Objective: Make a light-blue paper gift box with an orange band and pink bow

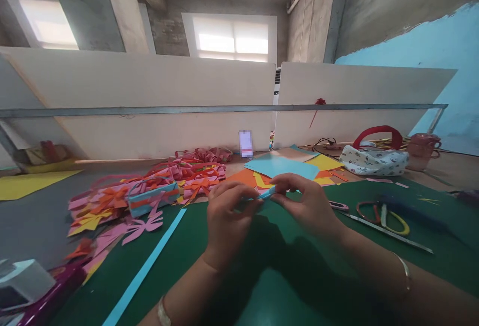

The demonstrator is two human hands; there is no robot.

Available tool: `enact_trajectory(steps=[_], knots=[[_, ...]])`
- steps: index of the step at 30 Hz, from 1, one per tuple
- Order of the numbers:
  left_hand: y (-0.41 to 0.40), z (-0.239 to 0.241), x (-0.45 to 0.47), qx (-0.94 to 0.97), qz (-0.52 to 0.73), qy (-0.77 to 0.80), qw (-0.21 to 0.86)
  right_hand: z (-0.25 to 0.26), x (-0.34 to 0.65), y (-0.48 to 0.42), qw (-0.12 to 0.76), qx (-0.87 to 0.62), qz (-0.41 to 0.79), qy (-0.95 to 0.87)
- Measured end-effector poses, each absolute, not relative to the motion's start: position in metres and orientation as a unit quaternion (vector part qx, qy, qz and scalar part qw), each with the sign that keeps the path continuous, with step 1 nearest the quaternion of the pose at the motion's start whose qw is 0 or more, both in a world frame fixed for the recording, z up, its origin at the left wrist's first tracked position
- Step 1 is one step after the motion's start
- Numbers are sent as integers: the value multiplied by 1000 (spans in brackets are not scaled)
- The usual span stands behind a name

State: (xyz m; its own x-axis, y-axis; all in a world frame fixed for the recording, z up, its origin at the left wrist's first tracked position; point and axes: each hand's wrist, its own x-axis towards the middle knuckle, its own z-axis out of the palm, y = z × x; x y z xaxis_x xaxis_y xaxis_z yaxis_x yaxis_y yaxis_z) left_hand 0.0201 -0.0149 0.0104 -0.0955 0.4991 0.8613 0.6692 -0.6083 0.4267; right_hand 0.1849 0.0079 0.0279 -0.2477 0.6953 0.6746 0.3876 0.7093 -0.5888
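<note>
My left hand (229, 215) and my right hand (305, 205) meet above the green cutting mat (292, 246), fingers pinched on a small folded piece of light blue paper (268, 193) held between them. Only a short edge of the paper shows between the fingertips. A long light blue paper strip (147, 268) lies flat on the mat to the left of my left forearm.
A heap of pink, orange and yellow paper bows (149, 191) lies at the left. Coloured paper sheets (284, 166) are stacked behind my hands. Scissors (381, 216) and a ruler (389, 231) lie at the right, beside a patterned bag (374, 159) and a pink cup (422, 149).
</note>
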Motion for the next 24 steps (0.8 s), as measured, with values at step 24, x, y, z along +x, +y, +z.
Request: enact_trajectory(steps=[24], knots=[[-15,13,23,-526,-666,-472,-237,27,186,9,497,-307,-5,-812]])
